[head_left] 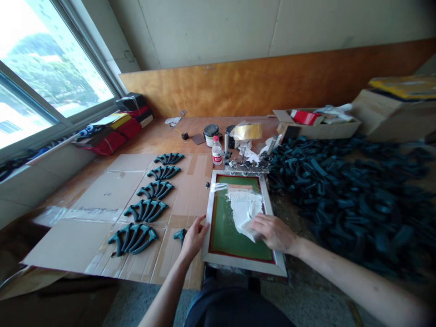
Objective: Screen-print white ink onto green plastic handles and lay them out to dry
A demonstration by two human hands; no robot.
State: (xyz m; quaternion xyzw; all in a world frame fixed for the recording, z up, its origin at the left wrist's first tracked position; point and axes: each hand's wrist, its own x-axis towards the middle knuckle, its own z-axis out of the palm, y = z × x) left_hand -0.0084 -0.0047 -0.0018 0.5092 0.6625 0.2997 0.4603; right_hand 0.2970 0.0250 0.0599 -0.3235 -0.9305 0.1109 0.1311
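A screen printing frame (pixel 279 264) with a green mesh lies flat in front of me. White ink (pixel 240 204) is spread thickly over the middle and upper part of the mesh. My right hand (pixel 274 232) is closed on a squeegee (pixel 252 225) smeared with white, low in the ink; much of the tool is hidden by my fingers and the ink. My left hand (pixel 195 236) grips the frame's left rim, fingers curled at its edge. Just left of that hand, a single dark teal curved handle piece (pixel 179 235) lies partly covered by my wrist.
Several fanned rows of teal handle pieces (pixel 133 238) lie on a cardboard sheet (pixel 91 227). A big heap of similar pieces (pixel 357 195) fills the right side. Behind the frame stand a metal hinge clamp (pixel 243 168), a bottle (pixel 217 152), a tub (pixel 211 135) and an open box (pixel 327 131).
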